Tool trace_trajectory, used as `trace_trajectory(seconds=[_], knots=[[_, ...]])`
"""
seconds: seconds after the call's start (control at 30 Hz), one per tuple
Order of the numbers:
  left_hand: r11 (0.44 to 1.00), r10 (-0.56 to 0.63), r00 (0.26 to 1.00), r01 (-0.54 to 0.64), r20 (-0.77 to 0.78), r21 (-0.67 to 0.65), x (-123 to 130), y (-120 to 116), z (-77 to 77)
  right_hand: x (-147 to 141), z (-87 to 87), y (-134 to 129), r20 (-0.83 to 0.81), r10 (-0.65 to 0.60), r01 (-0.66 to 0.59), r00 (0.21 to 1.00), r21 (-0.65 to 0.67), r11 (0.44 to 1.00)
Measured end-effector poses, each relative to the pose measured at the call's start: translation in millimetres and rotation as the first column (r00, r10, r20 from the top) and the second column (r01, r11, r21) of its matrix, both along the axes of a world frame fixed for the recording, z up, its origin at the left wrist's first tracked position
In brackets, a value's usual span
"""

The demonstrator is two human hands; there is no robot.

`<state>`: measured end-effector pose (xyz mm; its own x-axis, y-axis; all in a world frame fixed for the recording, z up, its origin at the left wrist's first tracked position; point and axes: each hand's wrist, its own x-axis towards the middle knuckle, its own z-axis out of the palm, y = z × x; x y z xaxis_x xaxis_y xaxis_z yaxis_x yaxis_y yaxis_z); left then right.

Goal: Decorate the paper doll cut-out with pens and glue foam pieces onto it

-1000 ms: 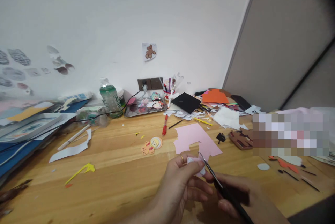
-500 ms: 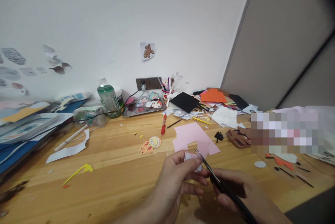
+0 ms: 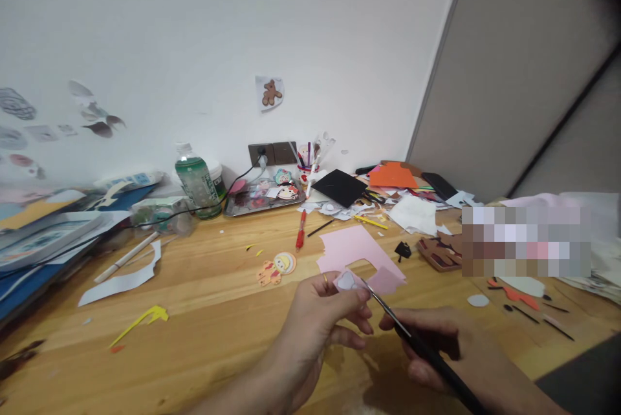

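A small pink and white piece of paper (image 3: pixel 346 281) is pinched between the thumb and fingers of my left hand (image 3: pixel 324 315). My right hand (image 3: pixel 444 337) is closed around a pair of scissors (image 3: pixel 406 331) with black handles and thin metal blades. The blade tips touch or nearly touch the paper's right edge; which of the two I cannot tell. Just behind the hands lies a larger pink sheet (image 3: pixel 348 248) with cut-out gaps. To the left of it is a paper cartoon figure (image 3: pixel 276 270) with a yellow hood.
A red pen (image 3: pixel 300 232) lies behind the figure. Along the wall stand a green bottle (image 3: pixel 198 183), a metal tray (image 3: pixel 264 206) and a pile of paper under a black sheet (image 3: pixel 339 187). Yellow scraps (image 3: pixel 145 321) lie left; brown cut pieces (image 3: pixel 439 252) lie right.
My left hand has turned the small paper and shifted it slightly left and up. The scissors' tips have moved a little with it. The camera view has shifted slightly.
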<state>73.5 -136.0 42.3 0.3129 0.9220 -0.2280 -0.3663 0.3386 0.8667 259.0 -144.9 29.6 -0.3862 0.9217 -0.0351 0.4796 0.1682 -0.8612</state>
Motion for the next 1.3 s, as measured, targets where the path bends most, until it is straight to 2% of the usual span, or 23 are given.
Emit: trace_trajectory(seconds=[0.23,0.37,0.5,0.63,0.93,1.07,1.3], knots=[[0.998,0.064,0.998,-0.064,-0.017,-0.016,2.6,1.0,3.0,-3.6,-1.5,-1.0,-0.043,0.028,-0.03,0.999,-0.043,0.999],[0.999,0.048,0.999,-0.048,-0.011,-0.017,2.4,1.0,3.6,-4.9,-3.9,-0.1,-0.068,0.056,-0.059,0.996,-0.05,0.997],[0.999,0.045,0.999,-0.045,-0.02,-0.009,1.8,2.2,3.7,-3.2,-3.8,-0.3,-0.053,0.016,-0.02,0.998,-0.06,0.998],[0.998,0.057,0.997,-0.058,-0.053,-0.008,2.8,3.0,5.0,-1.1,-0.4,-1.4,-0.02,-0.04,0.04,0.999,0.0,0.999],[1.0,-0.001,0.999,0.001,-0.045,0.02,-2.0,5.6,4.7,3.5,-0.5,-1.0,0.036,-0.025,0.022,0.999,0.064,0.998],[1.0,-0.01,1.0,0.01,-0.008,0.014,-3.7,4.5,3.3,2.6,-2.3,-3.0,0.013,-0.049,0.049,0.999,0.025,0.998],[1.0,-0.008,1.0,0.008,-0.014,0.007,-1.8,2.9,2.9,-5.2,1.1,-2.0,-0.075,0.049,-0.053,0.996,-0.041,0.998]])
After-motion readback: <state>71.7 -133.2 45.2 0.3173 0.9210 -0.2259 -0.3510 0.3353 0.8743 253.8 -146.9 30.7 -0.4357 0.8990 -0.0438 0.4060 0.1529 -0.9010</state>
